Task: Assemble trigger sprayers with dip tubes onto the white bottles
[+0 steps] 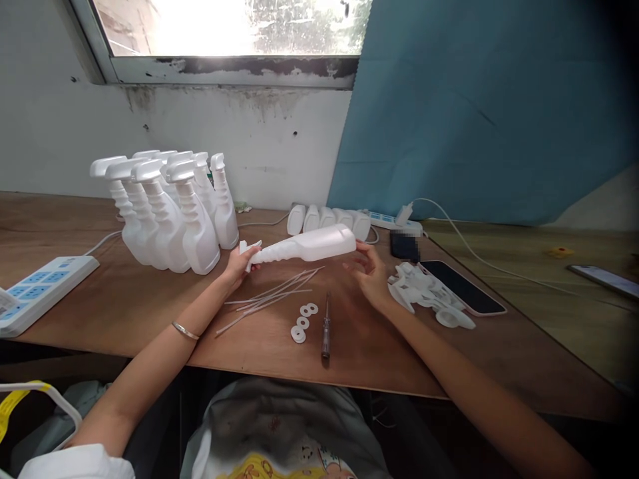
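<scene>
A white spray bottle point(324, 243) lies almost level in the air above the table, its narrow neck to the left and its base to the right. My left hand point(239, 267) is closed around the neck end. At the base, my right hand point(372, 276) has its fingers apart, with a fingertip at or against the bottle's bottom. Beneath the bottle are several thin white tubes point(269, 296). Nearer to me lie several white ring washers point(302, 322) and a screwdriver point(326, 329) with a clear handle.
Several white spray bottles point(200, 233) stand upright at left; more bottles point(327, 218) lie by the wall. White plastic parts point(424, 289) are heaped at right beside a phone point(462, 286). A power strip point(47, 289) sits at the left edge. A blue cloth point(449, 120) hangs behind.
</scene>
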The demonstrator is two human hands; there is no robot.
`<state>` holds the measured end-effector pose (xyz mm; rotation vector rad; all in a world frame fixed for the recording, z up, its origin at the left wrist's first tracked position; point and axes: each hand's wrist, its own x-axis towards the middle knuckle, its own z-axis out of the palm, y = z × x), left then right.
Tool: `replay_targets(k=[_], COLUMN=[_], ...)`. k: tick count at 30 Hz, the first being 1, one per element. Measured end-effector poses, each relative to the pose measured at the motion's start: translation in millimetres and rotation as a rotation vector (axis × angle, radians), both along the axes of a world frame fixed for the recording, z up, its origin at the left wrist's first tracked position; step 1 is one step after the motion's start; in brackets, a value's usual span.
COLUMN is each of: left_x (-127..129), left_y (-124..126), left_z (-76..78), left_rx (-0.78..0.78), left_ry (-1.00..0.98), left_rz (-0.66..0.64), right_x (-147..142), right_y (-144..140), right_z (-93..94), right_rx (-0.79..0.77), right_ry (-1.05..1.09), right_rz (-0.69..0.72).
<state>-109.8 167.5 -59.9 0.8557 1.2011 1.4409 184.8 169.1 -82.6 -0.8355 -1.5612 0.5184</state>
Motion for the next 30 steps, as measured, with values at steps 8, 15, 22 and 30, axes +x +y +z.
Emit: replay_targets(k=[8,15,22,30], left_x=[-4.0,-2.5,-3.5,-5.2], left_y=[6.1,4.6,5.2,6.3], left_z=[-6.5,-6.1,-7.1,-7.1], left_rx=[-0.027,-0.021,-0.029,-0.061], left_ry=[-0.002,-0.005,-0.022,-0.038], left_rz=[0.000,-0.038,-0.045,-0.056], right_x=[3.4,-1.8,-4.8,-1.2], right_y=[-2.9,-7.7,-8.5,-10.3], right_z=[4.6,6.4,6.2,13.8], right_rx=[0.027,0.041,0.041,0.156], right_ry=[-0.091,-0.070,-0.096,-0.139], right_rz=[-0.019,-0.005,0.069,-0.063])
